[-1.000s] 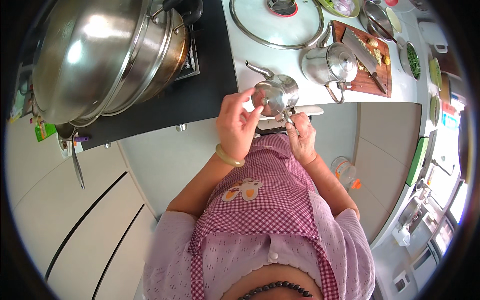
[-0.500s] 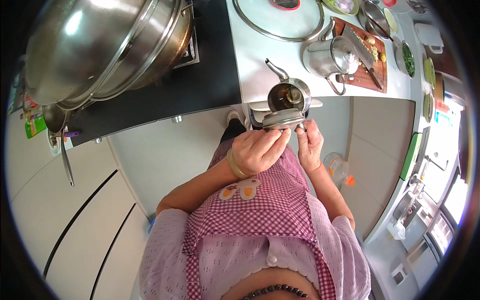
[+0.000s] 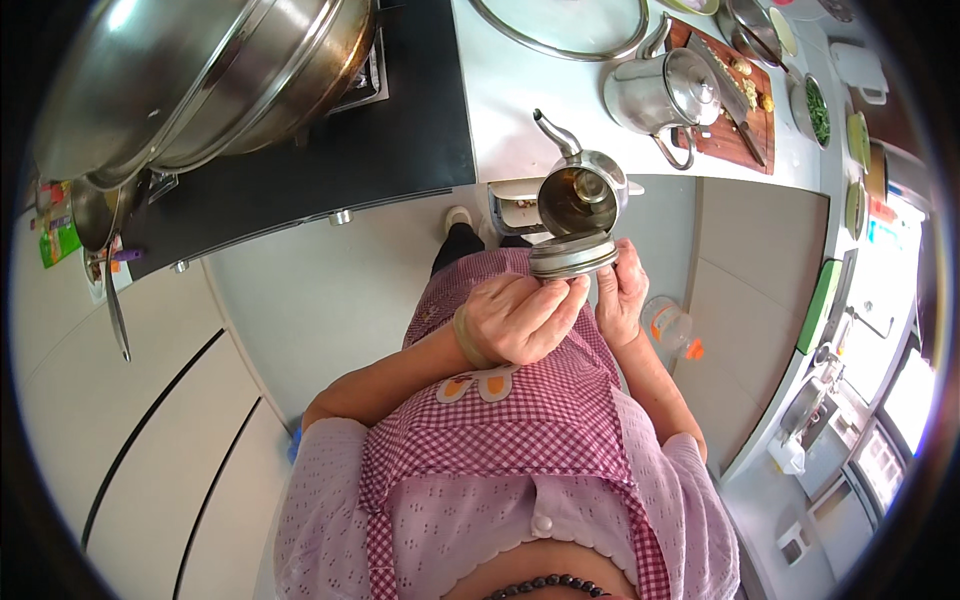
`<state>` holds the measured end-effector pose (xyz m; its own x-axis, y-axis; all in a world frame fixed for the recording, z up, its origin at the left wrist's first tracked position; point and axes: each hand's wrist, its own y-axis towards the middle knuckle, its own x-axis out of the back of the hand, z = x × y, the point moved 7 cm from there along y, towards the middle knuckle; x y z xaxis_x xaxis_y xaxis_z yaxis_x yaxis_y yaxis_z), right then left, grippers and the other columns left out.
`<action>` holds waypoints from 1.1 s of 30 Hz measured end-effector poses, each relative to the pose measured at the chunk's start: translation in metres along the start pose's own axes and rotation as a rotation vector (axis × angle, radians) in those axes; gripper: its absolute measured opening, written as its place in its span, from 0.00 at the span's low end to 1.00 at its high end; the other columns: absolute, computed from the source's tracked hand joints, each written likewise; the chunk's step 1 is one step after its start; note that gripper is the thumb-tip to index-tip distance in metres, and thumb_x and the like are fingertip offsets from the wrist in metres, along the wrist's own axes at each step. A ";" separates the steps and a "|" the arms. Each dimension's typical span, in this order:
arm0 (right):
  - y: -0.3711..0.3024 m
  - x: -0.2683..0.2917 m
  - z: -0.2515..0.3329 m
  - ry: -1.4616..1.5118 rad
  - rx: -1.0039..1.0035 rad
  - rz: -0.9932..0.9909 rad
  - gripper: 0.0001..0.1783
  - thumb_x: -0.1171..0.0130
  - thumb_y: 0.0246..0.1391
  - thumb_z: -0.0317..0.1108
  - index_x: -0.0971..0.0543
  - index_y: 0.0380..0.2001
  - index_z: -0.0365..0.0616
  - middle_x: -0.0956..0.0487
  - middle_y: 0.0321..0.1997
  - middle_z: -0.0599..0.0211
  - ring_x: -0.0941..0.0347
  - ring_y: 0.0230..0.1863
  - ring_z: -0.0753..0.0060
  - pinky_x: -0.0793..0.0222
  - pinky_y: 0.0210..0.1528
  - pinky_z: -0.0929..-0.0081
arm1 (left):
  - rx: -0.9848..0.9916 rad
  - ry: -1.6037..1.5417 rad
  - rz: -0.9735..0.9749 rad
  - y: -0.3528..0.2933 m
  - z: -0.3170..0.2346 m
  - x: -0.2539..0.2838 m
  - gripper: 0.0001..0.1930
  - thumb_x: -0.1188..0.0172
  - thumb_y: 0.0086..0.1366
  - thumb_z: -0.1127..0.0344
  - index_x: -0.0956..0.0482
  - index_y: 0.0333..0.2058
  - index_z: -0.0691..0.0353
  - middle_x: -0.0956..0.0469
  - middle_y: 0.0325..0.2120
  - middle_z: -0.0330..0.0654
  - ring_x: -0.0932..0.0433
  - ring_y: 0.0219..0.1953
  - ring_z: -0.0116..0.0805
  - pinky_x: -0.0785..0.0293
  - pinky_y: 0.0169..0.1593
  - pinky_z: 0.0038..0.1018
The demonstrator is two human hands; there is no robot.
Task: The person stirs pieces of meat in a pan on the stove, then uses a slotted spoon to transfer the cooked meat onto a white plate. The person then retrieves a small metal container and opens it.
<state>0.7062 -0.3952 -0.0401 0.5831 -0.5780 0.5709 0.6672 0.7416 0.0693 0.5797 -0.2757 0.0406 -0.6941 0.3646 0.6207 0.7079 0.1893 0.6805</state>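
Note:
In front of my belly, past the counter's edge, I hold a small steel pot (image 3: 606, 168) with a long curved spout. It is uncovered and tilted with its mouth toward me, showing a brownish, shiny inside. My left hand (image 3: 522, 318) pinches the underside of its round metal lid (image 3: 573, 257), which stands close to the pot's rim; the knob is hidden by my fingers. My right hand (image 3: 622, 298) is closed at the pot's near side, around what looks like its handle, mostly hidden. A similar lidded steel pot (image 3: 640, 92) stands upright on the counter.
At left, a large steel steamer (image 3: 210, 90) sits on the black stove (image 3: 400, 110). A cutting board (image 3: 755, 130) carries a cleaver (image 3: 735, 105) and chopped bits. A bowl of greens (image 3: 815, 110) stands beyond it. Below the counter are an ajar drawer (image 3: 520, 212) and a plastic bottle (image 3: 672, 322).
The lid has come slightly nearer to me and turned, so more of its ridged side shows. The pot stays in my right hand. The counter has shifted up in view.

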 end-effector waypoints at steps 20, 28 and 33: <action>0.044 -0.088 -0.059 0.788 -0.293 -0.194 0.07 0.49 0.61 0.29 0.25 0.39 0.38 0.25 0.33 0.73 0.34 0.36 0.81 0.34 0.41 0.80 | 0.070 0.132 -0.007 0.032 0.056 -0.063 0.14 0.37 0.49 0.76 0.24 0.37 0.67 0.26 0.35 0.44 0.24 0.32 0.37 0.24 0.29 0.28; 0.045 -0.053 -0.050 0.305 -0.334 -0.187 0.17 0.41 0.53 0.28 0.31 0.45 0.38 0.30 0.42 0.56 0.30 0.33 0.67 0.29 0.36 0.69 | 0.090 0.058 -0.011 0.033 0.087 -0.061 0.13 0.36 0.47 0.80 0.26 0.33 0.62 0.27 0.34 0.45 0.23 0.34 0.43 0.24 0.34 0.33; 0.047 0.087 -0.039 -0.148 -0.071 -0.600 0.20 0.41 0.53 0.28 0.33 0.47 0.37 0.30 0.41 0.62 0.33 0.44 0.70 0.36 0.49 0.72 | 0.187 0.020 -0.119 0.024 0.105 -0.050 0.11 0.38 0.47 0.81 0.28 0.28 0.62 0.26 0.34 0.45 0.23 0.33 0.43 0.24 0.34 0.32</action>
<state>0.8062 -0.4233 -0.0190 0.0300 -0.8298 0.5573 0.8906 0.2753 0.3619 0.6450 -0.1938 -0.0156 -0.7752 0.3117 0.5495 0.6316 0.3965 0.6662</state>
